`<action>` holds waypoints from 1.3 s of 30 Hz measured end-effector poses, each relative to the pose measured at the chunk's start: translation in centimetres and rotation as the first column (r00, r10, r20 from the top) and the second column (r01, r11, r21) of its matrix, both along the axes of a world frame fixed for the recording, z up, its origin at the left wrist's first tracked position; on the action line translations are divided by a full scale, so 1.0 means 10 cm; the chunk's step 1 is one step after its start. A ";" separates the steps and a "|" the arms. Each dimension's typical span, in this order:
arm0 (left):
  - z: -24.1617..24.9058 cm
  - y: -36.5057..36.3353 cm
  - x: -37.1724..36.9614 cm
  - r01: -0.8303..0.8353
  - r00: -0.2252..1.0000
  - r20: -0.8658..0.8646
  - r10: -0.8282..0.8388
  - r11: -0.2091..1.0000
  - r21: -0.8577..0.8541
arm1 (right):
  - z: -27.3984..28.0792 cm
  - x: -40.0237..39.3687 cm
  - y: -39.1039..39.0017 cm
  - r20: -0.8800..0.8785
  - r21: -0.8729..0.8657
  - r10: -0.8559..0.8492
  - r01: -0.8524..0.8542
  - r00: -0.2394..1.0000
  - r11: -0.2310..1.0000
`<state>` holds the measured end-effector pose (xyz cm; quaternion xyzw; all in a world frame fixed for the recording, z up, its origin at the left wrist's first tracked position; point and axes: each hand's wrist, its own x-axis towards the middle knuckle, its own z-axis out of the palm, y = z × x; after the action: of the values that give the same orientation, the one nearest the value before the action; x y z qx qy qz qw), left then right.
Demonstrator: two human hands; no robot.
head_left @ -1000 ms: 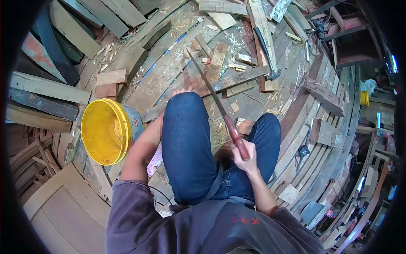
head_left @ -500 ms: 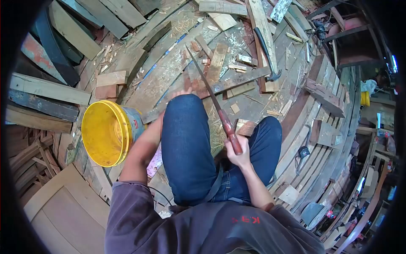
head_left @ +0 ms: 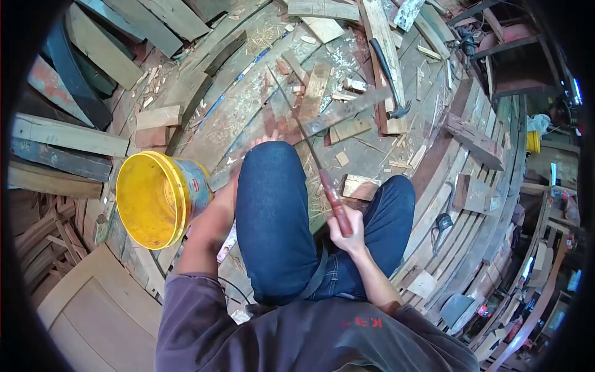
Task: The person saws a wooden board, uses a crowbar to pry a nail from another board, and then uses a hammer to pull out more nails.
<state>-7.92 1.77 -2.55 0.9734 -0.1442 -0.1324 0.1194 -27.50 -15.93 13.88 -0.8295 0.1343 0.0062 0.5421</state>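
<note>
My right hand grips the red handle of a long thin machete, whose blade slants up and left across the planks beyond my blue-jeaned knee. My left hand is mostly hidden behind that knee; only fingertips show, resting on a long grey plank on the floor. A small wood block lies between my legs, just right of the handle.
A yellow bucket lies tilted by my left arm. A claw hammer rests on the planks ahead. Offcuts, shavings and boards cover the floor; stacked planks lie at the left, a dark bench frame stands at the upper right.
My right hand has pulled the machete slightly nearer and lower. The grey plank under my left fingertips has shifted, its right end swinging upward.
</note>
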 end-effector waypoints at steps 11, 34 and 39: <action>0.11 -0.09 0.11 -0.045 0.984 -0.171 0.056 0.997 0.069 | -0.15 -0.05 -0.10 0.024 0.037 0.021 -0.022 0.999 0.999; 0.18 -0.03 0.35 0.245 0.967 0.097 -0.234 0.962 -0.120 | -0.26 -0.06 0.00 0.032 0.092 -0.035 0.032 0.999 0.995; 0.23 -0.04 0.46 0.322 0.940 0.114 -0.321 0.947 0.010 | -0.29 -0.02 0.02 0.032 0.107 -0.053 0.049 0.998 0.993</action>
<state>-3.29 1.34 -0.29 0.9423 -0.3081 -0.0936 0.0918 -27.71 -15.78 11.01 -0.7956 0.1457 -0.0148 0.5878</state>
